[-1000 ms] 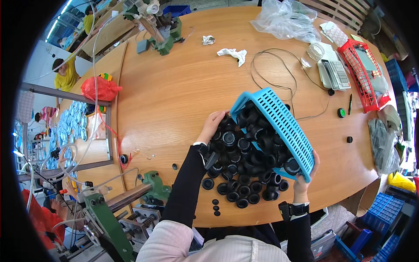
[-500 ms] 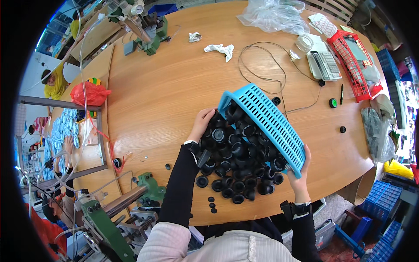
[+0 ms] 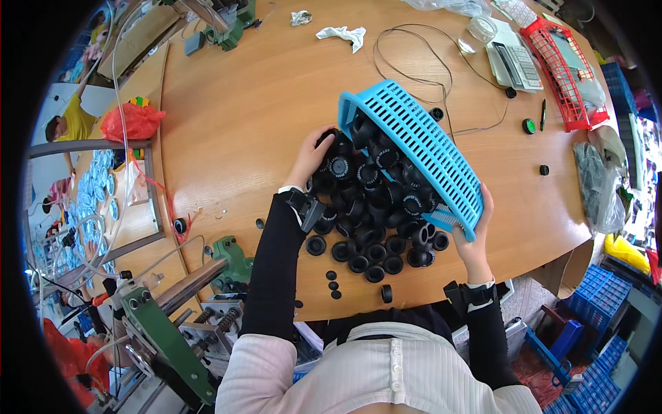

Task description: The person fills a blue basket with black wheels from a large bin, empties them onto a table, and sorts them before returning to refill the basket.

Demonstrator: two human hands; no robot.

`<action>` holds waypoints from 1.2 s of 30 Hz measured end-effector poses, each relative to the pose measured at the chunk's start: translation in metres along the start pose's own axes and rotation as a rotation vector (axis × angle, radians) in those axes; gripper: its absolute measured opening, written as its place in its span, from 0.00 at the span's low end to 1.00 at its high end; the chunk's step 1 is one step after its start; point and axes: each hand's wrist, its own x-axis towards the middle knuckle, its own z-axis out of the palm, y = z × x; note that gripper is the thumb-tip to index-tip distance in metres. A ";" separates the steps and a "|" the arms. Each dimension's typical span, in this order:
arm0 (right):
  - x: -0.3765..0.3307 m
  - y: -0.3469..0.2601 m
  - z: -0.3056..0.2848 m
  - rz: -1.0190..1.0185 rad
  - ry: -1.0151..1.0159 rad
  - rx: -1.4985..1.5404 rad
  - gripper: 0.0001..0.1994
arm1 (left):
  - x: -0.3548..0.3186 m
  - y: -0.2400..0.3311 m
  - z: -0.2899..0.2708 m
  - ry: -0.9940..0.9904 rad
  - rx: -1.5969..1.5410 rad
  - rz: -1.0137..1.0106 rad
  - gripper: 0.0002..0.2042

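Note:
My right hand (image 3: pixel 474 231) is closed on the near right end of a blue plastic basket (image 3: pixel 420 141). The slotted basket is tipped on its side, its opening toward the left. Black round wheel-like parts (image 3: pixel 376 200), several with pale lettering round their faces, fill its mouth and lie heaped on the table. My left hand (image 3: pixel 309 157) cups the heap's far left side beside the basket's other end, its thumb and fingers apart; some fingertips are hidden by the parts. One black part (image 3: pixel 386 294) stands on its edge near the table's front.
Small black discs (image 3: pixel 332 285) lie left of the heap. A green machine (image 3: pixel 162 338) stands at the lower left. A thin cable (image 3: pixel 448 90) loops beyond the basket. At the right are a calculator (image 3: pixel 517 65), a red basket (image 3: pixel 558 76) and plastic bags (image 3: pixel 600 186).
My view has shifted, so the table appears higher. A single black part now stands near the front edge, apart from the heap. The basket stays tipped between my hands.

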 end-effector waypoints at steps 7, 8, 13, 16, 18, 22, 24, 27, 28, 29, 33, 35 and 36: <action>-0.011 0.001 0.009 -0.062 0.059 -0.058 0.39 | -0.008 0.000 0.004 0.027 -0.050 -0.016 0.16; -0.012 0.000 0.011 -0.088 0.066 -0.099 0.39 | -0.010 -0.003 0.005 0.055 -0.067 -0.004 0.16; -0.014 -0.005 0.019 -0.078 0.073 -0.139 0.39 | -0.014 -0.014 0.005 0.125 -0.148 -0.014 0.16; -0.018 -0.006 0.017 -0.081 0.050 -0.154 0.39 | -0.018 -0.006 0.004 0.126 -0.152 0.010 0.15; -0.023 0.004 0.014 -0.057 0.044 -0.105 0.40 | -0.017 -0.006 0.001 0.114 -0.135 0.047 0.15; -0.026 0.005 0.017 -0.064 0.077 -0.164 0.39 | -0.017 -0.013 0.003 0.139 -0.091 0.053 0.14; -0.028 0.003 0.023 -0.112 0.112 -0.166 0.39 | -0.018 -0.020 0.002 0.144 -0.182 0.036 0.14; -0.030 -0.006 0.028 -0.128 0.105 -0.191 0.38 | -0.020 -0.016 0.003 0.143 -0.278 -0.015 0.14; -0.030 -0.008 0.027 -0.148 0.099 -0.235 0.38 | -0.020 -0.012 0.005 0.135 -0.341 -0.050 0.14; -0.030 -0.008 0.027 -0.151 0.089 -0.234 0.38 | -0.021 -0.010 0.004 0.145 -0.343 -0.052 0.14; -0.029 -0.009 0.029 -0.165 0.098 -0.256 0.38 | -0.020 -0.005 -0.001 0.120 -0.257 0.009 0.14; -0.028 -0.010 0.029 -0.162 0.101 -0.264 0.38 | -0.023 0.000 -0.002 0.127 -0.366 -0.050 0.18; -0.029 -0.010 0.029 -0.170 0.093 -0.263 0.38 | -0.022 0.002 -0.003 0.138 -0.368 -0.047 0.18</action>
